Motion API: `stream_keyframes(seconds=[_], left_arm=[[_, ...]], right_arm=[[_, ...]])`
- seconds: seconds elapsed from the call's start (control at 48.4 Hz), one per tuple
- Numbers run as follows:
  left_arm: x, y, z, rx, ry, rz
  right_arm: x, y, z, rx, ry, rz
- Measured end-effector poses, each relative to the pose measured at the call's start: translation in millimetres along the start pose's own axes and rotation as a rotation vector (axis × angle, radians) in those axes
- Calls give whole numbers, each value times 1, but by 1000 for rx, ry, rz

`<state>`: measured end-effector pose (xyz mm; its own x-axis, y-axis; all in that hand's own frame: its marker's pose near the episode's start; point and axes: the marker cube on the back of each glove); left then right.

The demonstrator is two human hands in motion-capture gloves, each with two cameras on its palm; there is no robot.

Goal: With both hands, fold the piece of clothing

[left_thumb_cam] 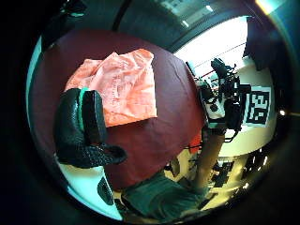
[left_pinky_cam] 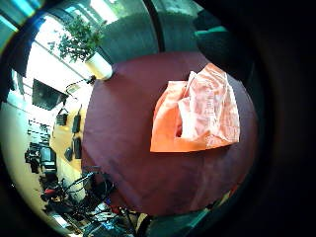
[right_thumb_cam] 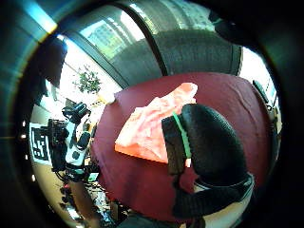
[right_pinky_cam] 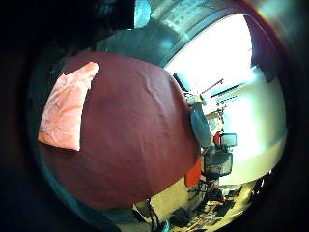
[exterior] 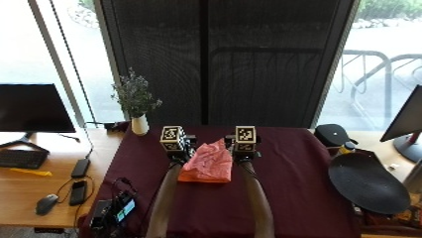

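Observation:
A salmon-pink piece of clothing (exterior: 208, 166) lies folded into a small rough rectangle on the dark red tablecloth (exterior: 290, 188), between my two forearms. My left hand (exterior: 177, 148) is at its left edge and my right hand (exterior: 244, 148) at its right edge. Both palm cameras look at the clothing (left_pinky_cam: 197, 116) (right_thumb_cam: 152, 126) from a short way off, with tablecloth showing around it. A gloved left thumb (left_thumb_cam: 84, 126) and a gloved right thumb (right_thumb_cam: 204, 142) show in front of the cloth with nothing pinched. Neither hand holds the fabric.
A white vase with a plant (exterior: 137, 106) stands at the table's far left corner. A black round dish-like object (exterior: 366, 181) sits at the right, a small device (exterior: 115, 210) at the front left. A wooden desk with a monitor (exterior: 33, 106) adjoins on the left.

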<state>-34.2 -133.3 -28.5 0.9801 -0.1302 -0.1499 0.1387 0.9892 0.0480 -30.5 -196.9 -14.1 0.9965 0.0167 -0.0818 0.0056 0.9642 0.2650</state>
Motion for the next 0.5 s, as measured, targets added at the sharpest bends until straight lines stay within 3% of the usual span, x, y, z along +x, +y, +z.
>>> stream_keyframes(seconds=[0.041, 0.124, 0.269, 0.31, 0.393, 0.496], left_arm=[[-1, -12, 9, 52, 33, 44], [-1, -21, 14, 91, 59, 69], [16, -2, -13, 125, 112, 137], [13, 0, -18, 142, 57, 104], [5, 12, -20, 59, -21, -5], [2, 20, -19, -8, -43, -56]], right_arm=[[-1, 13, 1, -84, -19, 0], [-2, 18, -6, -90, -51, 0], [0, 22, -15, -74, -41, 12], [1, 20, -15, -57, -47, 11], [2, 16, -14, -41, -63, 8], [8, 17, -14, -39, -45, 15]])
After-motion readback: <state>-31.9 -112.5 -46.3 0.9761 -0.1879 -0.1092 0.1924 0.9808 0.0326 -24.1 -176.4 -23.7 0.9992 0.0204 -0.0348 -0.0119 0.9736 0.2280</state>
